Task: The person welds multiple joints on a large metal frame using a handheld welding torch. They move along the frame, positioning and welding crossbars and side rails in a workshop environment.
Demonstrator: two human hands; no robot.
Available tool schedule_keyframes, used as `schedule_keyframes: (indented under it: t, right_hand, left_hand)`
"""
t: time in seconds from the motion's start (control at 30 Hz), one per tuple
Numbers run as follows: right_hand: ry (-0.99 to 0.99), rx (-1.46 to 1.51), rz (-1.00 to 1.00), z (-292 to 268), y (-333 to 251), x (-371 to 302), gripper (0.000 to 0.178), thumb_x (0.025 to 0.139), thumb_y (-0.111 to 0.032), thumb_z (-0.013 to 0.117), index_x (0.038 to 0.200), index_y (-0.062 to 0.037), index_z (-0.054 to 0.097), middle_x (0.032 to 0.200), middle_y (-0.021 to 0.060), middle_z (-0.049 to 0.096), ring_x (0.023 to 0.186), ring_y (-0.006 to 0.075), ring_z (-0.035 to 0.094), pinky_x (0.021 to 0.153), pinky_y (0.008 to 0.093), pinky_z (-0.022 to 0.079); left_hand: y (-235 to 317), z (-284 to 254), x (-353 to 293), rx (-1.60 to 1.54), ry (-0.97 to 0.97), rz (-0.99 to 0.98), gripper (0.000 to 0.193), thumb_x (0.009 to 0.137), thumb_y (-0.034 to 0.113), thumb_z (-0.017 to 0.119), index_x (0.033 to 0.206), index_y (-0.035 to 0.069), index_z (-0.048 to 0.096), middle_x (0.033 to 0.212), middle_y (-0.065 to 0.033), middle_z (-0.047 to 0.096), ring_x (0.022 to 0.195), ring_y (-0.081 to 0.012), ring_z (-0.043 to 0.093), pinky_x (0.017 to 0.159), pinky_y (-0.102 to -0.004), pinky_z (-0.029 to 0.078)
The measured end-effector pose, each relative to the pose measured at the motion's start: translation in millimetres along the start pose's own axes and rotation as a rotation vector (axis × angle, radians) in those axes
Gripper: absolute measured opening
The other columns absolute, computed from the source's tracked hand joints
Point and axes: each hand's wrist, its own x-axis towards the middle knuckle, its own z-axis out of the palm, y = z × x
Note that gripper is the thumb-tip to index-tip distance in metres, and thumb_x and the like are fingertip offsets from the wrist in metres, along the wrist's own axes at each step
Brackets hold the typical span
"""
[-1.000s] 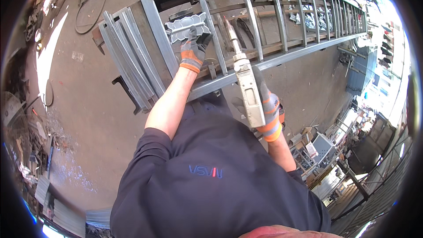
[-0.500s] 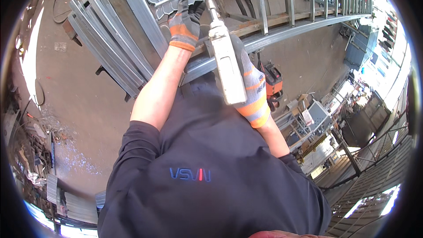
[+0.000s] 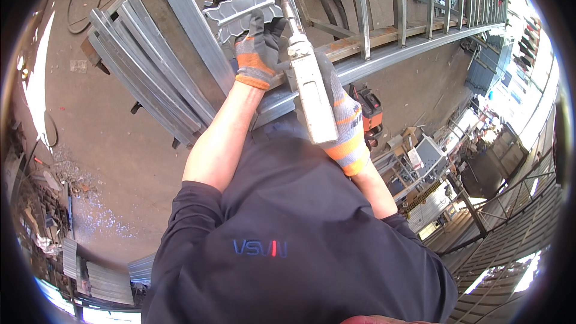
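In the head view, a scallop-edged grey ornament (image 3: 237, 17) with a straight raised bar is at the left end of a silvery steel frame (image 3: 384, 62); right of it is a scuffed off-white tool (image 3: 314, 99) with a slim metal nose. The left hand (image 3: 257, 55), grey-orange gloved, reaches far, fingers gripping the ornament; the right hand (image 3: 341, 114), nearer, grips the tool. The ornament runs left-right, the tool's nose pointing far and slightly left.

Bars (image 3: 157, 63) lie left of the frame (image 3: 414, 51), the casting (image 3: 240, 14) left of the tool (image 3: 315, 99), the machine (image 3: 373, 119) right of those 2.
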Motion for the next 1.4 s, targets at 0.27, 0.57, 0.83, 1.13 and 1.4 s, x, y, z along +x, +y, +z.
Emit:
schedule_keyframes:
  t: [0.27,0.57,0.83,1.13,1.4]
  right_hand:
    - [-0.068,-0.114,-0.053,1,7,9,0.070,0.092,0.002,0.074,0.157,0.0002,0.048,0.113,0.0141,0.075,0.091,0.0247,0.073,0.084,0.0344,0.059]
    - [0.022,-0.199,-0.227,8,12,26,0.065,0.090,-0.001,0.075,0.151,0.0014,0.051,0.112,0.0160,0.074,0.089,0.0328,0.072,0.081,0.0382,0.058]
    - [0.080,-0.076,-0.076,15,16,34,0.064,0.091,-0.001,0.075,0.151,-0.0035,0.052,0.108,0.0168,0.074,0.090,0.0339,0.073,0.080,0.0385,0.059]
    - [0.033,-0.055,-0.046,21,17,43,0.058,0.088,-0.008,0.077,0.142,-0.0045,0.057,0.111,0.0203,0.074,0.099,0.0409,0.074,0.080,0.0444,0.060]
    - [0.062,-0.085,-0.014,22,15,48,0.057,0.085,-0.011,0.079,0.138,-0.0050,0.059,0.110,0.0223,0.074,0.100,0.0451,0.072,0.081,0.0483,0.060]
  left_hand:
    - [0,6,5,-0.163,0.021,0.038,0.055,0.108,0.052,0.065,0.106,-0.002,0.072,0.092,-0.0152,0.078,0.078,-0.0235,0.075,0.070,-0.0368,0.064]
    - [9,12,-3,-0.010,-0.006,0.088,0.064,0.105,0.063,0.062,0.110,0.000,0.074,0.097,-0.0110,0.079,0.084,-0.0204,0.076,0.073,-0.0351,0.063]
    - [7,10,-1,0.129,0.050,0.102,0.070,0.106,0.069,0.057,0.113,0.001,0.075,0.095,-0.0060,0.078,0.083,-0.0168,0.073,0.074,-0.0333,0.060]
    - [7,9,0,-0.126,0.098,-0.055,0.055,0.105,0.056,0.065,0.115,0.002,0.075,0.095,-0.0065,0.077,0.079,-0.0163,0.073,0.068,-0.0305,0.062]
    - [14,18,-5,-0.372,0.154,-0.103,0.022,0.100,0.022,0.082,0.105,0.002,0.076,0.099,-0.0078,0.075,0.074,-0.0083,0.063,0.061,-0.0171,0.054]
